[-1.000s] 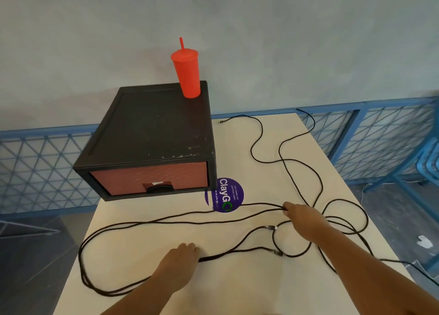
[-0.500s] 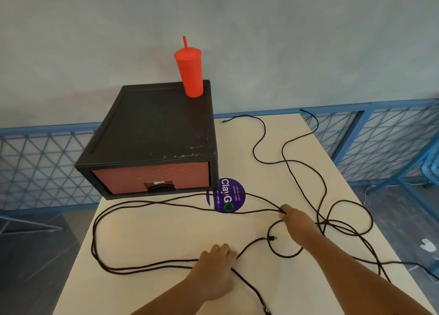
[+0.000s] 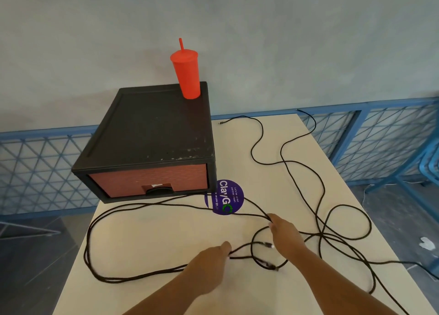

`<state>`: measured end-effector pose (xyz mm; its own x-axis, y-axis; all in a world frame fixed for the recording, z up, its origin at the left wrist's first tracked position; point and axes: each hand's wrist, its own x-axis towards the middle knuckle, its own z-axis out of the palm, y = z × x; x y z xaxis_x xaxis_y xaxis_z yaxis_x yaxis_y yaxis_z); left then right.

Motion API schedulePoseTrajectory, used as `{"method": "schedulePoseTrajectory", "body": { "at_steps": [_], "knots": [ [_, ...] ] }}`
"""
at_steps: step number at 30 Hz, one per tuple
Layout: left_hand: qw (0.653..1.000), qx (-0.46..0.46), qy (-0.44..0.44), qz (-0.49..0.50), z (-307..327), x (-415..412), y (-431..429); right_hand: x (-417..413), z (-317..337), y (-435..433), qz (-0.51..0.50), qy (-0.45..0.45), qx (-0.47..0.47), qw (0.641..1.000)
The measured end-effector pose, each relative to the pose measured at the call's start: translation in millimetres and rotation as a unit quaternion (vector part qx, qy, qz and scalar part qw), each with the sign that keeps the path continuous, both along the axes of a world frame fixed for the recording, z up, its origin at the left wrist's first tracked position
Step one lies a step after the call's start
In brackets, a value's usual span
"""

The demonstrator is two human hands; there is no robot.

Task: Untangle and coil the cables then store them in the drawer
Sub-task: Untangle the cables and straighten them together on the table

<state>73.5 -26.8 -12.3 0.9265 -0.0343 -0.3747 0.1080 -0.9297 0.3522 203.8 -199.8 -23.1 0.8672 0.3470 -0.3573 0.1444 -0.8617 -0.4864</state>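
Head view had the black cables [image 3: 301, 172] sprawled loose over the cream table [image 3: 147, 238], one long loop sweeping out to the left, a knot of loops to the right, and two strands snaking away toward the far edge. My left hand [image 3: 209, 269] had slid rightward along the table since half a second before, and my fingers [image 3: 225, 247] were pinched shut on a cable strand right at the near middle of the table. My right hand [image 3: 285, 237] had stayed close to where it was, knuckles up, closed over the strands that ran in from the purple sticker [image 3: 224, 197]; from this angle I could not tell exactly how many strands it held. Both hands were now near each other, nearer than before, with a small loop and two cable plugs [image 3: 268, 244] lying between and just below them. The big left loop had pulled in tighter than a second ago, when it bulged out past the table's left side. Beyond the cables, the black drawer unit [image 3: 152, 136] sat at the far left of the table, its reddish drawer [image 3: 149, 179] closed, one strand running just along its front. A red tumbler [image 3: 186, 74] with a straw stood upright on the unit's back right corner.
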Motion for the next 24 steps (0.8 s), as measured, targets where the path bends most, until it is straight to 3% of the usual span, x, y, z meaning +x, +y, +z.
{"method": "schedulePoseTrajectory", "body": {
  "at_steps": [4, 7, 10, 12, 14, 17, 22, 24],
  "knots": [
    [0.988, -0.071, -0.116, 0.075, 15.3, 6.3, 13.9, 2.1, 16.2, 14.0, 0.014, -0.015, 0.035, 0.999],
    [0.973, -0.091, -0.163, 0.134, 30.0, 22.3, 11.9, -1.6, 28.9, 23.6, 0.02, 0.016, 0.12, 0.992],
    [0.939, -0.204, -0.198, 0.196, 41.9, 36.0, 3.6, -7.2, 44.6, 34.4, -0.007, 0.102, 0.251, 0.963],
    [0.913, -0.261, -0.216, 0.225, 48.7, 43.1, -0.9, -9.2, 56.8, 35.2, -0.036, 0.172, 0.291, 0.941],
    [0.916, -0.278, -0.189, 0.221, 53.0, 49.1, -1.8, -8.8, 65.5, 31.1, -0.04, 0.236, 0.322, 0.916],
    [0.948, -0.244, -0.118, 0.165, 48.7, 54.5, 3.2, -7.7, 73.6, 25.5, 0.018, 0.294, 0.323, 0.9],
    [0.989, -0.092, -0.097, 0.065, 46.7, 58.9, 11.4, -6.8, 76.8, 29.8, 0.159, 0.169, 0.248, 0.941],
    [0.992, -0.069, -0.085, 0.063, 47.5, 60.2, 21.7, 0.7, 75.4, 29.5, 0.146, 0.131, 0.219, 0.956]
  ]
}}
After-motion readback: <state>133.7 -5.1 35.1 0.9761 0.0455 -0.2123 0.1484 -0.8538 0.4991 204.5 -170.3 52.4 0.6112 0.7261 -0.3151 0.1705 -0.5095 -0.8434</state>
